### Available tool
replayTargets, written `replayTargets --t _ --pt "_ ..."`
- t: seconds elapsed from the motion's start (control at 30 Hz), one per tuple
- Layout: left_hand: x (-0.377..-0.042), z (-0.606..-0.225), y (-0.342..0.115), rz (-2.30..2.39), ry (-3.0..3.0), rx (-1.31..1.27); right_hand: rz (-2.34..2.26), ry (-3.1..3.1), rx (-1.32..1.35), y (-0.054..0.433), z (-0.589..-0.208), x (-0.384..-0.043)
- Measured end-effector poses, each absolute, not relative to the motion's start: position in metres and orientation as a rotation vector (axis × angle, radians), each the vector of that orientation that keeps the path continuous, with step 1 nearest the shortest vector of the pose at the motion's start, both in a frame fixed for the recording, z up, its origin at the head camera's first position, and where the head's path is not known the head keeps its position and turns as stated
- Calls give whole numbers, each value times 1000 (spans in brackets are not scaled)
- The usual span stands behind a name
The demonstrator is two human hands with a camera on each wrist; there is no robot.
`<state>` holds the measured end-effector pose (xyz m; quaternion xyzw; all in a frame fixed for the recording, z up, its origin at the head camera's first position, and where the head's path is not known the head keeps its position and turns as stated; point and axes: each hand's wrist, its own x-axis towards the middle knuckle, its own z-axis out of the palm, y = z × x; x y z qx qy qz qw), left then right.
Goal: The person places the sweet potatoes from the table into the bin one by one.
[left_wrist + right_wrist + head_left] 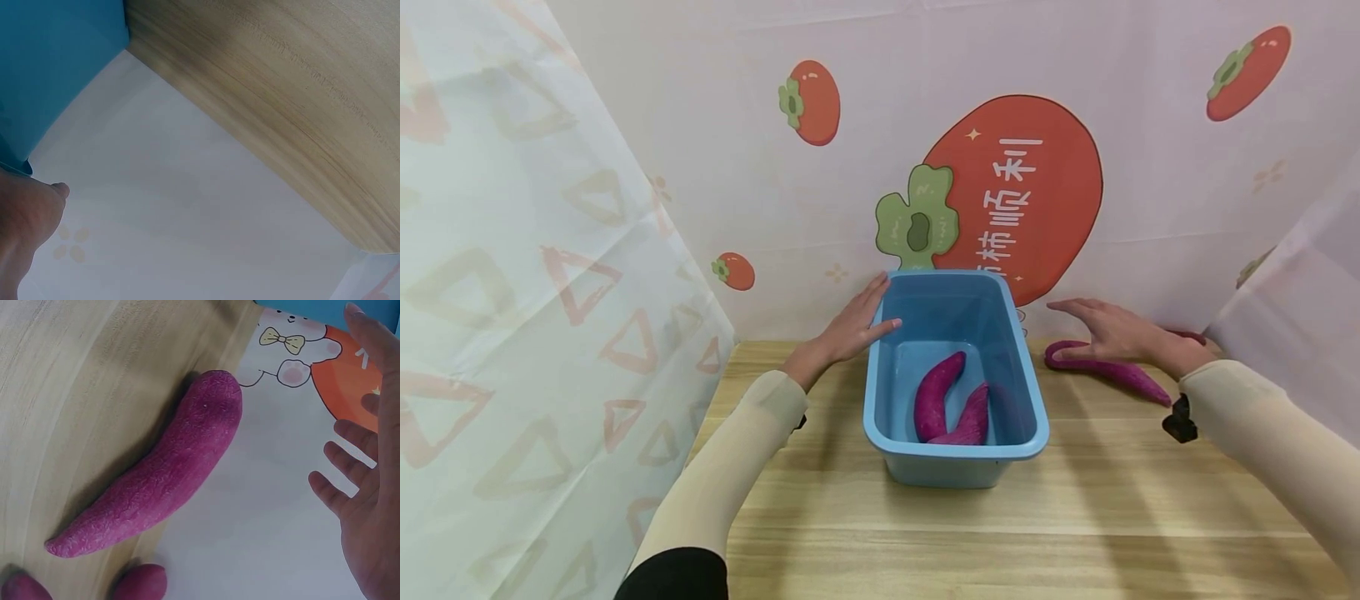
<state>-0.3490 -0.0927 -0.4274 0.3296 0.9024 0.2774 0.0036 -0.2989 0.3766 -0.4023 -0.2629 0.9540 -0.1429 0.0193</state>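
Observation:
A blue plastic basin (pixel 955 452) stands on the wooden table, with two purple sweet potatoes (pixel 934 400) lying inside. My left hand (pixel 853 325) rests at its left rim, fingers straight and thumb reaching over the edge; in the left wrist view only part of that hand (pixel 31 212) shows beside the blue wall. To the right of the basin, a long curved purple sweet potato (pixel 156 469) lies on the table. Over it hovers my right hand (pixel 1112 333), fingers spread and holding nothing.
Two more purple sweet potatoes (pixel 142 584) show partly at the lower edge of the right wrist view. A printed cloth (pixel 760 192) with persimmon drawings hangs right behind the table, and more patterned cloth (pixel 550 333) closes off the left side.

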Motion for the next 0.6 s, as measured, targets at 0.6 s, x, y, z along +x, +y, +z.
replayTargets --t 0.6 --pt "-349 -428 -93 875 2829 1034 -488 2955 -728 379 -419 -302"
